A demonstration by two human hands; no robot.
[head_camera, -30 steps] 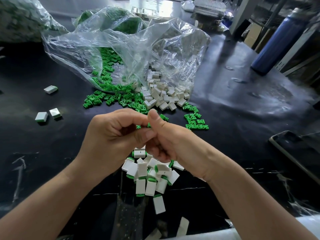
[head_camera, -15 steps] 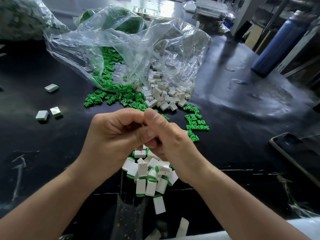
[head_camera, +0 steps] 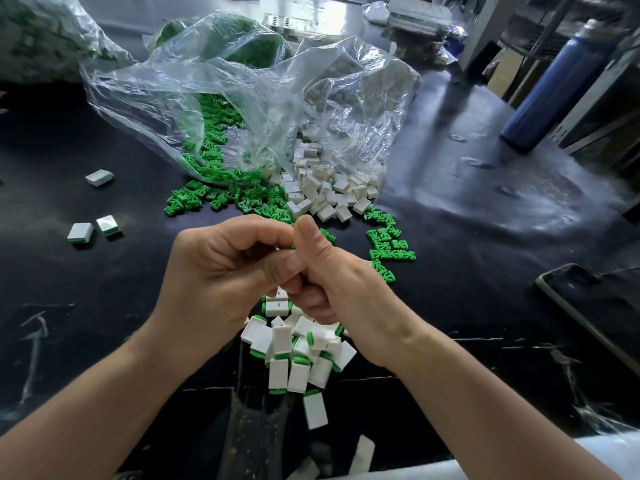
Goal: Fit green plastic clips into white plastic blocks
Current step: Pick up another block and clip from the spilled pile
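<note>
Compared with half a second ago almost nothing differs: your two hands stay pressed together at the same place above the pile, and only the right thumb stands a little higher.

Your left hand (head_camera: 221,271) is closed, its fingers curled round a green clip (head_camera: 292,246), of which only a thin edge shows. Your right hand (head_camera: 332,282) is closed too, and its thumb presses on this same clip. Whether a white block sits inside your fingers I cannot tell, because they cover it.

At 6 o'clock from your hands lies one pile of finished blocks (head_camera: 298,348); they overlap, so I cannot count them exactly. One single finished block (head_camera: 315,410) lies just below the pile. At 9 to 10 o'clock three more finished blocks lie well apart from it: a pair (head_camera: 80,233) and one alone (head_camera: 99,177). At 11 o'clock are the loose clips (head_camera: 221,199), at 12 o'clock the loose white blocks (head_camera: 325,195), both too many to count and spilling from a clear bag (head_camera: 242,98). A small group of clips (head_camera: 391,244) lies at 2 o'clock.

One blue bottle (head_camera: 550,88) stands far off at 1 o'clock, with its top cut off. A dark flat thing (head_camera: 588,306) at 3 o'clock is cut by the edge.
</note>
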